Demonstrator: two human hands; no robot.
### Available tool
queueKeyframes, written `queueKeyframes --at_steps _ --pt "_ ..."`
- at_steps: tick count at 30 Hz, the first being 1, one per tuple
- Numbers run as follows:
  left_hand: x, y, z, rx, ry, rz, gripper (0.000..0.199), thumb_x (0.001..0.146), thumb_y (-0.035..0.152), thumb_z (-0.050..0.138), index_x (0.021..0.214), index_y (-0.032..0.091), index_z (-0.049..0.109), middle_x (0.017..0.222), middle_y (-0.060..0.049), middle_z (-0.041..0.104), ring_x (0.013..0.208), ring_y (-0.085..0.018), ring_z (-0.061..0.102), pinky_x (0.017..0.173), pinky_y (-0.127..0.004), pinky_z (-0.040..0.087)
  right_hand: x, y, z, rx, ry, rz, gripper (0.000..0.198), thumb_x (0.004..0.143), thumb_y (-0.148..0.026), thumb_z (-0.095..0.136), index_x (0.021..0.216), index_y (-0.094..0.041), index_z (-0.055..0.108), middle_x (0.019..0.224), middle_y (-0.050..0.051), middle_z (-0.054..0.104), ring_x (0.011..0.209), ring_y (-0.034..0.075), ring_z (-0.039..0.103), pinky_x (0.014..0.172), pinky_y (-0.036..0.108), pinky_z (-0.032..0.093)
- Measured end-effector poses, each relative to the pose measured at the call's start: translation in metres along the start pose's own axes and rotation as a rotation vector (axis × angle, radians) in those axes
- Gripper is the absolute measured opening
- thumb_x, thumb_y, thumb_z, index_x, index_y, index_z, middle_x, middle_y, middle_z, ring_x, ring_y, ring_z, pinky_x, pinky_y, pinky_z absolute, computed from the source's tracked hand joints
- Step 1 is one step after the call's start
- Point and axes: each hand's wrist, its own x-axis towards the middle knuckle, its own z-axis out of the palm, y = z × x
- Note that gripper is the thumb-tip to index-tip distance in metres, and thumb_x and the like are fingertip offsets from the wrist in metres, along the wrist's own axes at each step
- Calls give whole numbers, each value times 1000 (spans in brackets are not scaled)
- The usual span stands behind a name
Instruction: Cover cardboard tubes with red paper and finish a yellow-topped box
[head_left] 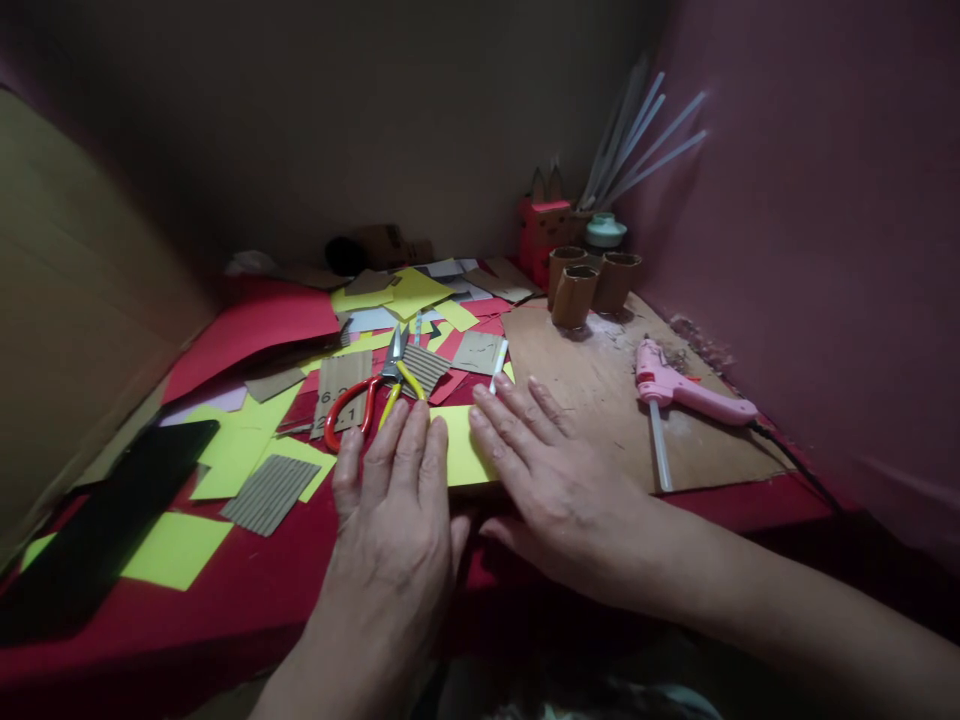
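Left hand [401, 530]: fingers flat and nearly together, the little one slightly apart; palm down, pointing forward.
Right hand [559, 490]: fingers a little spread, palm down, slanting in from the right.
Yellow piece [463, 450]: between the hands, fingertips on both sides.
Scissors [393, 366]: just past the left fingertips, in their way.
Printed cardboard [343, 375]: "6.2" readable, lower line partly hidden by a red handle.
Brown board [544, 345]: carries a pink glue gun [675, 388] and three cardboard tubes [575, 298].
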Motion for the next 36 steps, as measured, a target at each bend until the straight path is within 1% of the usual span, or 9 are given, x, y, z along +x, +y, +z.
queueKeyframes --at_steps 3,8,11,15,18,21,27,33,36 --pt "-4 -5 1 -4 41 -16 68 77 19 51 138 -5 34 135 -33 47 128 -45 40 105 -63 29 7 -9 4 -9 -9 -50 59 93 -24 46 140 8 32 148 30 29 141 39 20 116 53 20" --pt "-16 -17 1 -38 44 -29 77 81 26 55 147 6 21 136 -29 47 123 -45 45 98 -63 38 10 -15 10 -82 10 -55 48 95 -12 36 139 6 35 147 29 33 139 39 26 114 52 27" --pt "-22 -22 2 -163 21 -180 77 84 32 55 149 13 17 135 -26 48 119 -42 52 92 -59 47 11 -16 10 -86 -1 -51 47 94 -12 38 137 6 38 146 30 34 138 40 28 113 52 30" --pt "-28 -26 8 -482 -100 -390 72 86 32 56 148 21 21 129 -21 58 112 -33 62 80 -43 59 14 -17 4 -22 -34 -26 54 92 -18 44 144 -5 32 147 26 35 137 42 28 109 57 33" --pt "-28 -26 12 -652 -116 -488 70 87 27 56 148 24 23 136 -20 53 118 -32 58 82 -40 58 15 -18 0 24 -59 -29 58 89 -18 49 145 -15 32 150 20 34 137 43 30 109 58 32" --pt "-23 -21 13 -773 -114 -524 69 86 23 57 147 24 25 140 -20 50 118 -32 58 83 -41 58 14 -17 0 53 -67 -36 57 89 -19 49 144 -18 34 151 16 34 138 41 30 110 57 30" --pt "-13 -11 16 -806 -169 -536 79 78 12 57 148 22 20 130 -18 60 98 -30 69 67 -38 62 11 -16 5 52 -42 -41 55 93 -18 39 144 -2 29 153 21 29 141 37 24 114 54 25" --pt "-9 -14 16 -790 -96 -510 81 78 12 59 149 23 21 128 -17 61 106 -32 65 75 -42 60 6 -15 8 59 -19 -17 57 90 -18 48 144 -7 33 150 27 29 141 38 20 113 53 27" --pt "-6 -12 12 -897 -160 -606 84 79 21 64 150 23 19 134 -18 56 111 -33 62 79 -42 59 2 -13 9 48 -9 20 60 88 -19 54 144 -10 34 149 29 30 141 39 19 112 55 27"
